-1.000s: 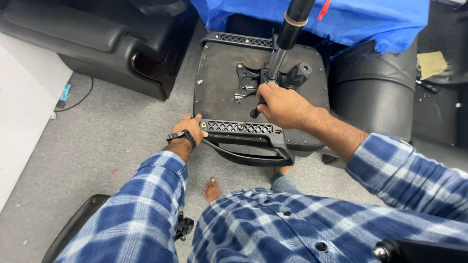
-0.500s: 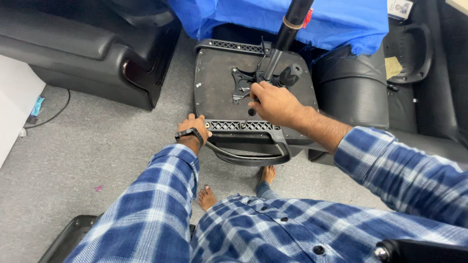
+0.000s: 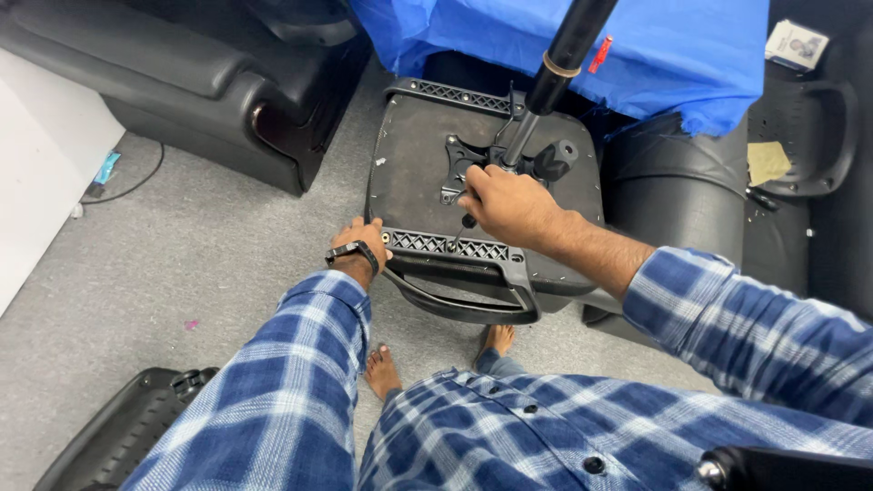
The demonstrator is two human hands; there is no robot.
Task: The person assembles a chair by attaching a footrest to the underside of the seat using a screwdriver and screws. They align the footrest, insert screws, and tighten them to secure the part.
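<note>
We look down on an upturned seat (image 3: 427, 173), a flat, rounded-square pan of matte black with ribbed, perforated plastic trim along its near and far edges. It rests on grey, short-pile carpet (image 3: 209, 273), near the middle of our view. At its centre sits a black metal plate (image 3: 468, 164), angular and bolted, and from it a slim steel rod widens into a smooth black cylinder (image 3: 568, 45) that leans toward one o'clock.

Our right hand (image 3: 509, 205) lies on the plate at the rod's foot, its grip curled and pressed together over something small and dark that the fingers hide; we cannot tell what it is. Our left hand (image 3: 359, 241), a black band at the wrist, rests at the seat's near-left corner, at seven o'clock from the plate, fingers bent over the ribbed trim. A curved black handle (image 3: 455, 305) arcs beneath that edge.

At twelve o'clock hangs a crinkled blue sheet (image 3: 673, 55). Glossy black leather cushions (image 3: 182, 82) lie at ten o'clock, and a padded black backrest (image 3: 677, 191) stands just right of the seat. Our sleeves are soft blue plaid.
</note>
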